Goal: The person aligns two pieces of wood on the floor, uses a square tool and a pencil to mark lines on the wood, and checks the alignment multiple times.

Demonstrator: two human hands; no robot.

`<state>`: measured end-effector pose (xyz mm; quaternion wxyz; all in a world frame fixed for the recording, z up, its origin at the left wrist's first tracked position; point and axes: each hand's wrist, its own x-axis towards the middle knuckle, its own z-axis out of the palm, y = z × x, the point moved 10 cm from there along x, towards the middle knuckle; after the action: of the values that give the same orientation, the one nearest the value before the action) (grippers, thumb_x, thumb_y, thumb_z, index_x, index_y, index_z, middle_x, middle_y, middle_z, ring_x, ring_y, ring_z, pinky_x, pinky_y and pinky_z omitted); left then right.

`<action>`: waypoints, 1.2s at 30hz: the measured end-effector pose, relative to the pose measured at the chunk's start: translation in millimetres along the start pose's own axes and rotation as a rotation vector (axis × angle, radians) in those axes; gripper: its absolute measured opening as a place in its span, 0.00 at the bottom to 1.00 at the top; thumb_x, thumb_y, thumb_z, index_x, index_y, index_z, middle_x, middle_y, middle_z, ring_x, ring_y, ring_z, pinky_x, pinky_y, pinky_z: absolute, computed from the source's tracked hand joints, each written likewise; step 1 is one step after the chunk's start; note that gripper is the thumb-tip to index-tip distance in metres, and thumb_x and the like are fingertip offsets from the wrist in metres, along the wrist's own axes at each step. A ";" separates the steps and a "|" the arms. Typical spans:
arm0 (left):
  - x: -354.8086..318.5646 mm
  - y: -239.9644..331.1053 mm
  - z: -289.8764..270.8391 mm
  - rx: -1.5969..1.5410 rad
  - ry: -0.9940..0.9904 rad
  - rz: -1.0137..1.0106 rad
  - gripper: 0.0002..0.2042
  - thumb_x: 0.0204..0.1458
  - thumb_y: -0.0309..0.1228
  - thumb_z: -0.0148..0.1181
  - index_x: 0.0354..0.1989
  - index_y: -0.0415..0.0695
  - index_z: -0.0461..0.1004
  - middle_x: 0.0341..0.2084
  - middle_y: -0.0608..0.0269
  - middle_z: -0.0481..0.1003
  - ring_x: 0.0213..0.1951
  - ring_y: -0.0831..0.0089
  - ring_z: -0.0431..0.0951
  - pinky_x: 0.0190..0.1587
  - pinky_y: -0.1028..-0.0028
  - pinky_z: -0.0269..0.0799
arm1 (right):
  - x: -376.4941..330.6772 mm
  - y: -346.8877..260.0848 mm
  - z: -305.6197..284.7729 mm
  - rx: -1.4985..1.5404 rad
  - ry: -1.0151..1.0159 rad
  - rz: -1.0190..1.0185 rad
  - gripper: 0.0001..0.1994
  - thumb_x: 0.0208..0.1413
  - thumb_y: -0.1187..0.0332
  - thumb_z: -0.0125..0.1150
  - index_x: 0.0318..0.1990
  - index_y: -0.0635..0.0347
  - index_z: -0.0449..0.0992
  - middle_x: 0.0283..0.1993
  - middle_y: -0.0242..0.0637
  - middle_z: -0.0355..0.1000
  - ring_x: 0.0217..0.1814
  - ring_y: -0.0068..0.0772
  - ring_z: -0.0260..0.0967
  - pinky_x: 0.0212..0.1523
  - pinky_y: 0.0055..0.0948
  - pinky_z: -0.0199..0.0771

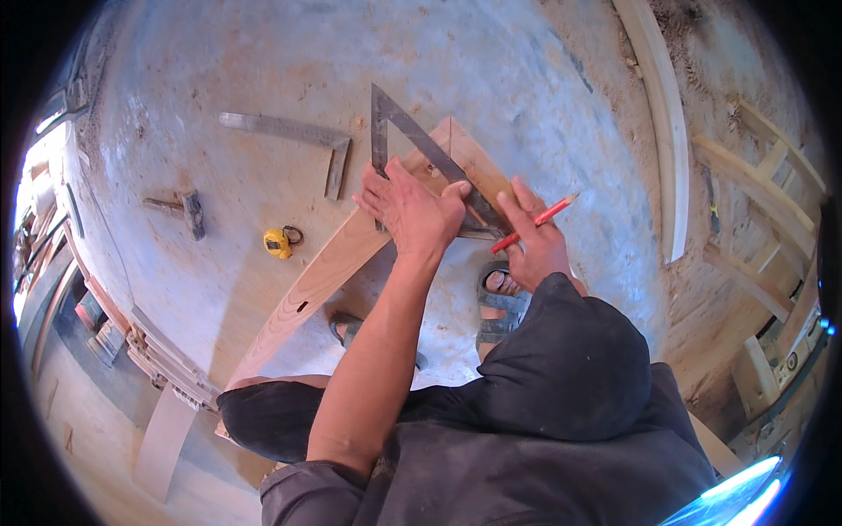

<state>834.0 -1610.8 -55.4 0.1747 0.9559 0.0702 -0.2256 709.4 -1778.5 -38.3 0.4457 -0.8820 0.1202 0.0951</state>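
A metal triangular square (421, 138) lies across the corner where two pale wooden boards meet. The long board (329, 263), with a small dark slot in it, runs down toward my left knee; the shorter board (481, 162) slants toward my right hand. My left hand (410, 209) is spread over the square, thumb on its slanted side and fingers at its left edge, gripping it against the wood. Near the square's lower right corner, my right hand (537, 245) holds a red pencil (535, 224), tip pointing up and right. Its fingers touch the board's edge.
On the floor to the left lie an L-shaped metal square (285, 127), a hammer (190, 215) and a yellow tape measure (278, 242). A long curved wooden piece (671, 131) and wooden frames (763, 193) lie at the right. Stacked wood strips (171, 364) sit lower left.
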 end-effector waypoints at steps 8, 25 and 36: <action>-1.0 1.3 -1.9 0.045 0.015 -0.014 0.50 0.37 0.47 0.80 0.65 0.30 0.61 0.65 0.34 0.55 0.71 0.40 0.50 0.76 0.47 0.36 | -8.8 7.2 2.4 -0.055 -0.003 -0.162 0.34 0.42 0.85 0.59 0.63 0.57 0.76 0.78 0.51 0.57 0.76 0.62 0.60 0.71 0.48 0.67; 1.6 1.8 -5.4 0.074 0.017 -0.043 0.46 0.36 0.46 0.81 0.61 0.34 0.65 0.62 0.38 0.58 0.67 0.43 0.54 0.74 0.48 0.40 | 10.2 -3.3 -43.0 0.145 0.146 -0.080 0.21 0.54 0.80 0.64 0.57 0.57 0.78 0.55 0.46 0.79 0.54 0.43 0.78 0.57 0.40 0.76; 3.2 8.9 -6.5 -0.054 -0.069 -0.060 0.45 0.35 0.42 0.81 0.60 0.34 0.64 0.65 0.28 0.53 0.72 0.37 0.47 0.76 0.42 0.28 | 54.5 -12.2 -57.3 0.397 0.073 0.116 0.16 0.69 0.70 0.56 0.62 0.56 0.74 0.24 0.26 0.66 0.28 0.17 0.63 0.43 0.28 0.76</action>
<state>841.4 -1616.5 -48.7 0.1959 0.9399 0.0989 -0.2615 768.4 -1824.8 -10.5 0.5999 -0.7713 0.2033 0.0629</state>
